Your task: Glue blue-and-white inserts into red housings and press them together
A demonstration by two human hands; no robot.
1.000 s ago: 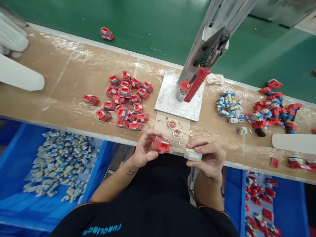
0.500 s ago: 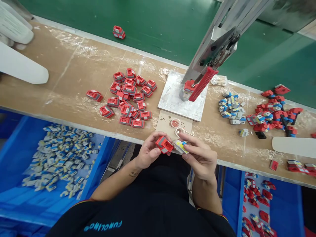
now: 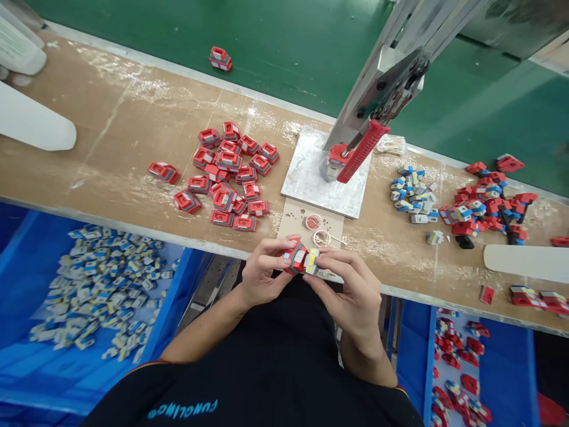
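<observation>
Head — red block (image 3: 295,257) beside white block (image 3: 312,261)

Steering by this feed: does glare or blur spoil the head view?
Head view: white glare streaks the shiny brown tabletop, notably upper left; head view: a faint sheen crosses the flat green surface at right; head view: the red-and-grey plastic block in the left hand shows distinct colours.
</observation>
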